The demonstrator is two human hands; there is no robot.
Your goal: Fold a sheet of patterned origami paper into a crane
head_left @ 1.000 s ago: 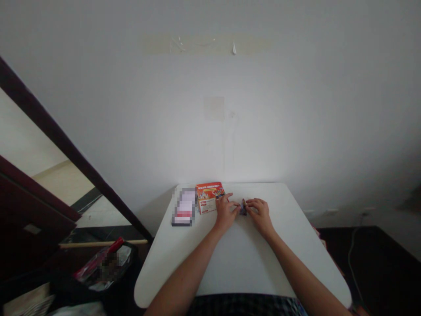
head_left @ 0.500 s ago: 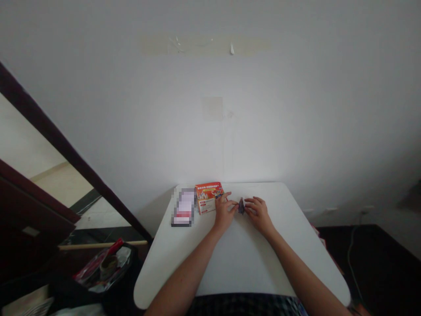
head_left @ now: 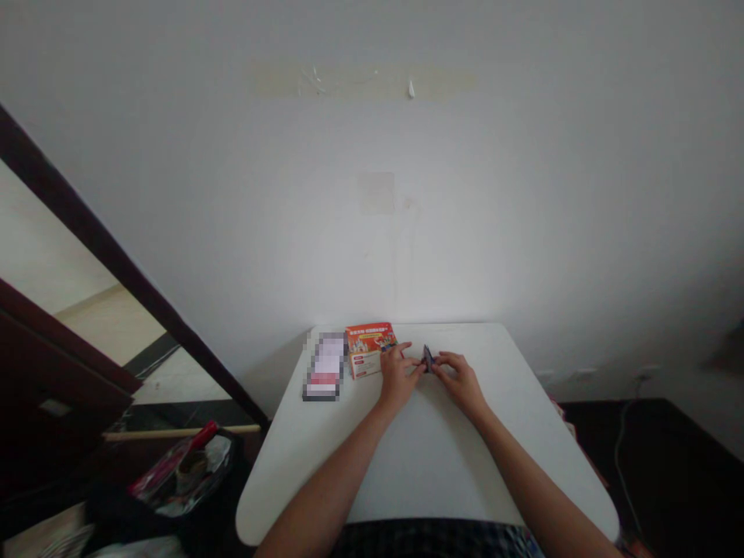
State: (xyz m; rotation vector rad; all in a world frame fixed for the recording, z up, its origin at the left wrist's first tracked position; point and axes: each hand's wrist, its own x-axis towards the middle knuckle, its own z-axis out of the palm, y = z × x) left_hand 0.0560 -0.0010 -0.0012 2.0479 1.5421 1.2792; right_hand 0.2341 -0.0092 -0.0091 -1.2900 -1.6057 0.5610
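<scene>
A small dark folded piece of paper (head_left: 428, 357), pointed at the top, stands between my hands above the white table. My left hand (head_left: 397, 380) pinches its lower left side with thumb and index finger, while the other fingers stretch toward the leaflet. From the other side my right hand (head_left: 463, 381) grips it between thumb and fingertips. Print on the folded piece is too small to make out. Just left of my left hand lies a red and white printed leaflet (head_left: 366, 362), its right part covered by my fingers.
A phone (head_left: 325, 368) with a blurred screen lies at the table's left. The white table (head_left: 435, 465) meets the wall (head_left: 453, 232) at the back. On the floor at left stands a dark bag (head_left: 224, 473) with assorted items. A cable (head_left: 621, 457) hangs at right.
My right hand has shifted slightly left and its fingers have closed in on the folded paper. The paper has turned and tilted a little; my left hand stays nearly in place.
</scene>
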